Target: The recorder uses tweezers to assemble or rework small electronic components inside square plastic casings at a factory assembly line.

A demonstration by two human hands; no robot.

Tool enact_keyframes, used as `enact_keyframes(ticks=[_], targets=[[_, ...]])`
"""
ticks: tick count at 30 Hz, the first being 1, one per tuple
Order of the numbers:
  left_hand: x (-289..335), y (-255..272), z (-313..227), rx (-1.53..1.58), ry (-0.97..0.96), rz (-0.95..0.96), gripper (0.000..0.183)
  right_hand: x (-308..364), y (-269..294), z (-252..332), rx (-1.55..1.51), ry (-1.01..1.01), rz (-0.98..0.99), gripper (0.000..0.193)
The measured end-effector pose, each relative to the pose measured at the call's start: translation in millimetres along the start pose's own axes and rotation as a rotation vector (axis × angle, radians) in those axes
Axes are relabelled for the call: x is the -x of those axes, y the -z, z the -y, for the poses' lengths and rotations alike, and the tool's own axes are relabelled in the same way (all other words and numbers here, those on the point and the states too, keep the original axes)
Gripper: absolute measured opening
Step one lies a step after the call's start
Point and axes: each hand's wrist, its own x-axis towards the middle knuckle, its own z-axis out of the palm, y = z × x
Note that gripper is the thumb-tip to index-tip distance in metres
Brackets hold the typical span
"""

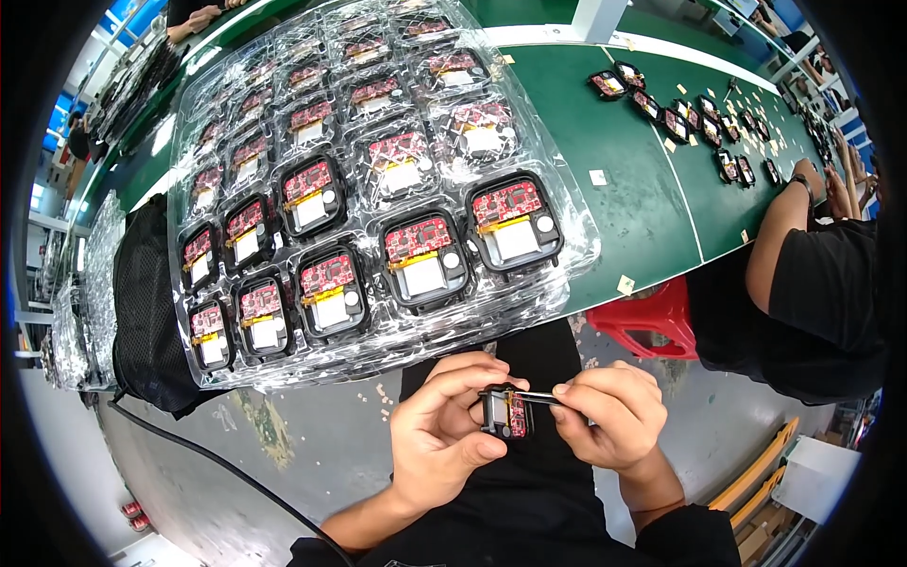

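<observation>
Over my lap, my left hand grips a small black-framed device by its edges, fingers and thumb on either side. Its inside faces up and shows a red circuit board and a pale grey block. In my right hand is a pair of dark tweezers, pinched between thumb and fingers. The tweezer tips reach the upper part of the device; what they touch there is too small to tell. Just beyond my hands lies a stack of clear plastic trays with similar devices in its pockets.
The trays rest on a green table, where more black devices and small pale paper squares lie scattered. A co-worker in a black shirt sits at the right, near a red stool. A black mesh bag and a black cable are at the left.
</observation>
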Motion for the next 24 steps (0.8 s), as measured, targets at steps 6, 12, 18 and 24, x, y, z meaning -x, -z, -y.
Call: enact_keyframes(ticks=[6,12,18,24], targets=[[1.1,1.0,-0.5,0.016,0.011,-0.005,0.07,2.0,-3.3,0.6,-0.001,-0.006,-0.037,0.02],[1.9,2.8,0.8,0.002,0.022,0.019,0.068,0.0,-5.1,1.4,-0.025,-0.012,0.015,0.025],[3.1,4.0,1.1,0.006,0.013,-0.003,0.067,0.9,-7.0,1.1,-0.04,-0.037,0.002,0.024],[3.9,4.5,0.8,0.005,0.02,0.004,0.067,0.8,-7.8,2.3,-0.092,-0.064,0.002,0.023]])
